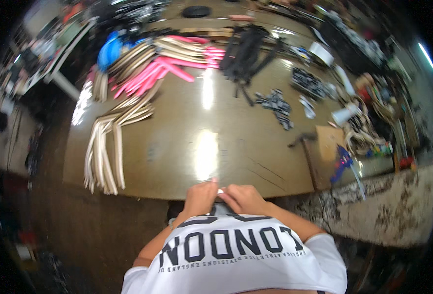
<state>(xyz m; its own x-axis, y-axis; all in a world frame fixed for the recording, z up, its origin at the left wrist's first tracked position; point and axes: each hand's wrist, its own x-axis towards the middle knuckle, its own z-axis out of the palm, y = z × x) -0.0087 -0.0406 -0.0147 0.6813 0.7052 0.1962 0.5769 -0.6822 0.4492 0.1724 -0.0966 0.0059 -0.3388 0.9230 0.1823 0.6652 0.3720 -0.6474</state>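
Observation:
My left hand and my right hand meet at the near edge of a brown worktable, just above my white shirt with dark lettering. Between the fingertips of both hands sits a small pale piece, too small to identify. The fingers of both hands are curled around it.
Beige strips lie at the table's left, pink and beige strips farther back, black straps at the back centre, patterned black-and-white pieces to the right. A hammer, cardboard, a cup and clutter fill the right side.

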